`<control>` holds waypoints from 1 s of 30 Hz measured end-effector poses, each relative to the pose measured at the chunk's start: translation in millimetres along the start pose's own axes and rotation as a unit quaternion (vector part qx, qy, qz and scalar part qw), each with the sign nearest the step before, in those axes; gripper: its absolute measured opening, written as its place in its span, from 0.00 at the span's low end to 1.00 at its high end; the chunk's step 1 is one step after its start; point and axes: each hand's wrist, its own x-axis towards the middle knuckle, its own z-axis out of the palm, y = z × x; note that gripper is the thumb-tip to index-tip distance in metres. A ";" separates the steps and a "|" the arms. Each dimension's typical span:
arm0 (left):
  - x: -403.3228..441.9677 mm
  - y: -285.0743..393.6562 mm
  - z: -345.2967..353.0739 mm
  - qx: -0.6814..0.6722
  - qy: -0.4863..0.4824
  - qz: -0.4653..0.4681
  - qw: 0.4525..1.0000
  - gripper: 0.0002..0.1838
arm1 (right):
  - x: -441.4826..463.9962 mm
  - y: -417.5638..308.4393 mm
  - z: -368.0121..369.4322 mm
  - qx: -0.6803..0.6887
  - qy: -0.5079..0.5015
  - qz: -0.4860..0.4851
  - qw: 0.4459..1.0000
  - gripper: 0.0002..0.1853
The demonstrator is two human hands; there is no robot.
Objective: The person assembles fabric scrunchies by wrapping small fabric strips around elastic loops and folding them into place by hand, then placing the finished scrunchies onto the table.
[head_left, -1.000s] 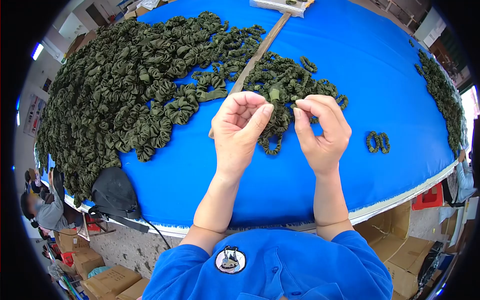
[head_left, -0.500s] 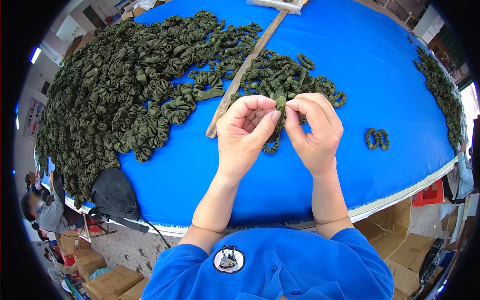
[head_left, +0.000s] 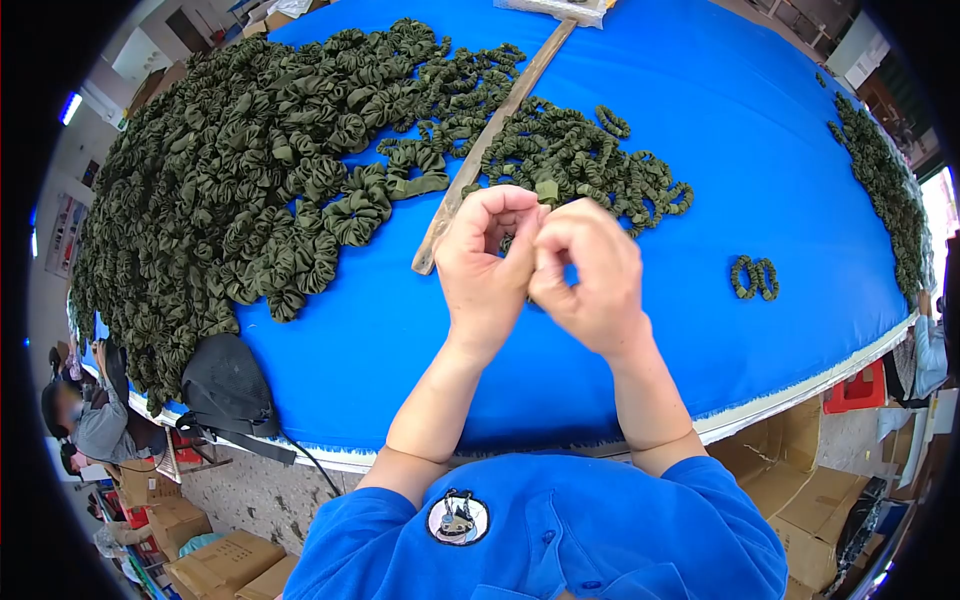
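My left hand (head_left: 487, 265) is closed, thumb and fingers pinched on a small dark green scrunchie (head_left: 547, 191). A flat, lighter bit of its fabric pokes up above the fingertips; most of the scrunchie is hidden. Against those fingertips my right hand (head_left: 590, 275) is closed too, slightly blurred, its thumb and forefinger pinching at the same spot. What lies between the right fingers is hidden. Just beyond both hands spreads a pile of small green scrunchies (head_left: 640, 185). Two more small scrunchies (head_left: 754, 278) lie side by side to the right.
A wooden strip (head_left: 490, 140) divides the small scrunchies from a large heap of bigger ones (head_left: 230, 170) on the blue-covered table (head_left: 800, 180). A black bag (head_left: 228, 390) rests at the left edge. More green pieces (head_left: 880, 180) line the far right. Cardboard boxes (head_left: 820, 500) stand below.
My right hand has moved left and turned inward, so its fingertips now meet my left hand's. The scrunchie's hanging loop, visible before below the fingers, is now mostly covered.
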 end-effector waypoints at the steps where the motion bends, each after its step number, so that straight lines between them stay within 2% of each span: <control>1: 1.2 0.6 -0.8 -0.031 0.004 -0.020 0.999 0.09 | -0.7 -3.2 3.2 0.019 -0.005 -0.010 1.000 0.12; 3: 3.0 0.9 -4.4 -0.061 0.006 -0.040 0.997 0.09 | -2.9 -7.0 4.2 0.038 -0.008 -0.018 0.999 0.11; 6: 8.5 -1.8 -8.6 -0.141 0.048 -0.046 0.988 0.10 | -0.5 -5.2 -8.8 0.140 0.062 0.130 0.980 0.10; 8: 8.0 -2.5 -8.3 -0.169 0.064 -0.049 0.982 0.10 | -0.3 -7.2 -10.8 0.170 0.054 0.188 0.966 0.10; 13: 2.4 -0.3 -6.2 -0.156 0.051 -0.047 0.985 0.10 | -2.3 -11.4 -2.5 0.178 -0.004 0.187 0.966 0.11; 18: 6.5 7.9 -11.4 -0.158 0.016 -0.087 0.983 0.08 | -0.2 -11.7 -10.0 0.181 0.000 0.230 0.956 0.14; 22: 16.3 6.9 -12.0 -0.091 0.022 -0.026 0.995 0.07 | 1.4 -11.1 -16.3 0.368 0.017 0.338 0.866 0.15; 23: 16.2 6.0 -14.1 -0.090 0.023 -0.026 0.995 0.07 | 1.0 -9.6 -16.5 0.369 0.017 0.338 0.866 0.15; 27: 15.7 -2.5 -23.3 -0.176 -0.105 -0.106 0.973 0.06 | -1.5 -1.2 -17.2 0.449 -0.015 0.358 0.819 0.13; 30: 13.2 -0.7 -22.8 -0.178 -0.121 -0.125 0.968 0.06 | 2.5 -8.3 -16.3 0.425 -0.010 0.372 0.825 0.11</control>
